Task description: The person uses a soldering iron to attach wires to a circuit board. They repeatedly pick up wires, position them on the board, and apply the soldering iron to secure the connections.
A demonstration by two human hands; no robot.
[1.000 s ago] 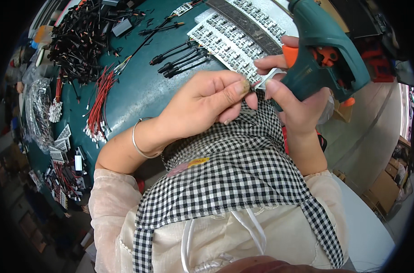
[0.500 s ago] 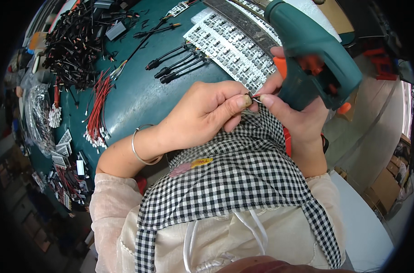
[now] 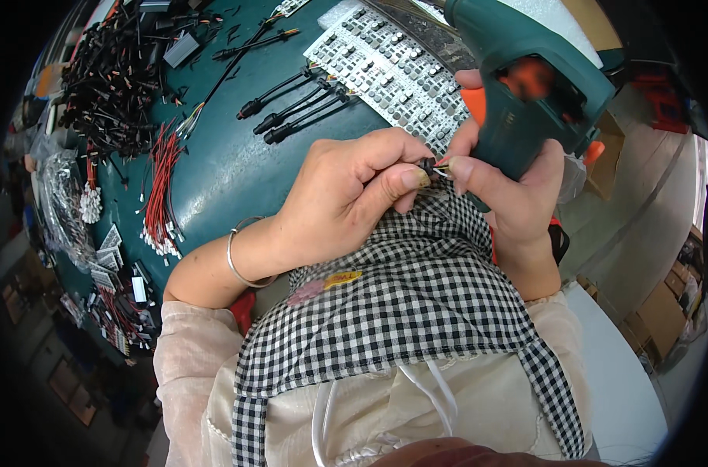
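2 bare hands meet just above a black-and-white checked apron [image 3: 416,311], over the near edge of a dark green worktable [image 3: 229,171]. The left hand [image 3: 346,198] is curled, its thumb and forefinger pinched tight on a small black connector [image 3: 429,165] — the piece sits right between the 2 hands, at the fingertips. The right hand [image 3: 509,187] is wrapped around the grip of a green glue gun [image 3: 525,86] with orange parts, and its forefinger tip presses against the same connector from the other side; a thin pale lead shows there, too small to make out further. The gun's body rises away from the person, above the hands.

A metal bangle [image 3: 237,261] circles the left wrist. On the table beyond the hands lies a white panel of small circuit boards [image 3: 385,74], tilted, its near end just behind the fingers. Left of it lie 3 black cables with moulded plugs [image 3: 299,105], roughly parallel. Further left, a bundle of red wires with white ends [image 3: 161,191] lies along the table, and a tangled heap of black cables [image 3: 109,74] fills the far left corner. Clear bags [image 3: 58,202] and small white tags [image 3: 109,253] sit at the left rim — the detail there is blurred.
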